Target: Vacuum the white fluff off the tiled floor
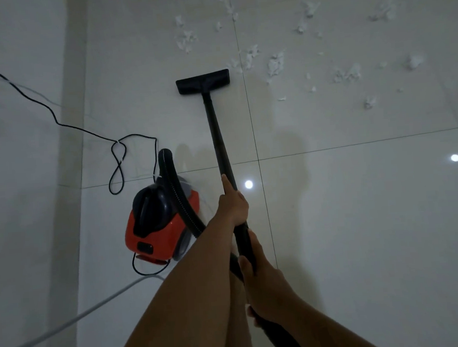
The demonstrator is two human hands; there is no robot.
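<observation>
A black vacuum wand point(218, 136) runs from my hands out to a flat black floor nozzle point(203, 81) resting on the pale tiled floor point(361, 218). My left hand point(232, 203) grips the wand higher up; my right hand point(259, 274) grips it lower, near the hose end. White fluff point(275, 64) lies scattered in several clumps just right of and beyond the nozzle, some touching its right end. The red and black vacuum body point(158, 224) sits on the floor to my left, its ribbed black hose point(175, 193) curving toward my hands.
A black power cord point(56, 120) snakes from the far left across the floor and loops by the vacuum body. A white cable point(70, 322) crosses the lower left. A white wall point(20, 188) borders the left side. Two ceiling lights reflect on the tiles.
</observation>
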